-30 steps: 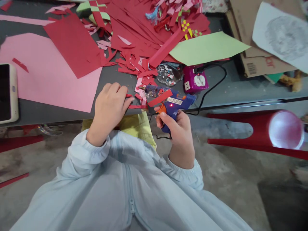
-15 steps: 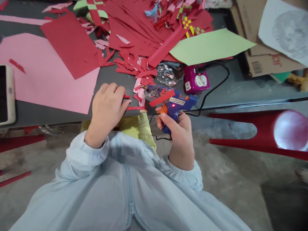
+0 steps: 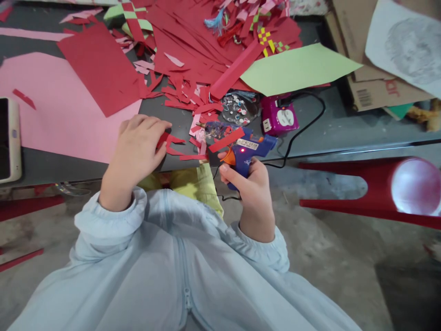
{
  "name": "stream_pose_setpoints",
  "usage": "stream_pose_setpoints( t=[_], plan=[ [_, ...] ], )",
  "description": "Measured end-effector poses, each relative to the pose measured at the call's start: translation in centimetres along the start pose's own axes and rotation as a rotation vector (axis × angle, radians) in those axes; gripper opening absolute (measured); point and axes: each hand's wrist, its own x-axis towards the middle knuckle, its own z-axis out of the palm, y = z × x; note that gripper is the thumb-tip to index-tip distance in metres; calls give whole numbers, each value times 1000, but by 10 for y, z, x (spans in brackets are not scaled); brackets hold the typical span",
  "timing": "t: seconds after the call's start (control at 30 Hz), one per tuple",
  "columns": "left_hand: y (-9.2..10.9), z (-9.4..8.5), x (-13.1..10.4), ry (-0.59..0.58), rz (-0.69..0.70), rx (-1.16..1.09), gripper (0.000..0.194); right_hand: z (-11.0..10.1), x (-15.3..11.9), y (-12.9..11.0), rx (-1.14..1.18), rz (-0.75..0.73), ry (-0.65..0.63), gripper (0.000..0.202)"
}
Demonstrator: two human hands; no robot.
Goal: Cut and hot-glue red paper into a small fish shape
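My left hand is palm down over the table's near edge. Its fingers are gently bent, with the thumb apart from them. Red paper strips show in the gap between thumb and index finger and stick out to the right. My right hand grips a blue hot glue gun by the handle, fingers at its orange trigger. A red light glows on the gun, and its metal nozzle points left. A red paper strip lies across the gun's front.
Red paper scraps are heaped at the back. A pink sheet and a phone lie left. Behind the gun are a dish of beads and a purple power socket with a black cord. Cardboard sits far right.
My left hand has slid left, uncovering more of the red strips, which stay about where they were. The right hand still holds the glue gun, nearly in the same place.
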Motion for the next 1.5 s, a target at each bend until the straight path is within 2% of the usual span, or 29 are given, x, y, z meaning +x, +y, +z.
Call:
stream_pose_setpoints(
  t=[0.13,0.23,0.47,0.63,0.83,1.0,1.13,1.23,1.33,1.5],
  plan=[
    [-7,2,4,32,15,-6,25,3,1,1,1,-14,-4,18],
    [-8,-3,8,27,18,-41,17,5,4,3,4,-29,8,21],
    [11,-32,1,-52,-34,-521,13,17,11,-12,41,-177,89,26],
    [21,-39,-4,-98,-45,-639,15,26,9,-29,56,-232,6,30],
    [27,-41,-12,-94,-72,-684,11,34,4,-35,15,-219,-62,31],
    [27,-31,-19,-85,-151,-875,19,39,1,-37,43,-230,-30,30],
    [22,-18,-26,-93,-232,-1209,43,42,1,-35,86,-245,16,29],
    [18,-6,-35,-116,-181,-1382,59,44,2,-32,86,-249,47,27],
    [17,7,-45,-98,-140,-1376,71,47,2,-31,90,-247,65,26],
    [27,26,-60,20,-120,-1299,76,54,1,-29,163,-259,95,30]
  ],
)
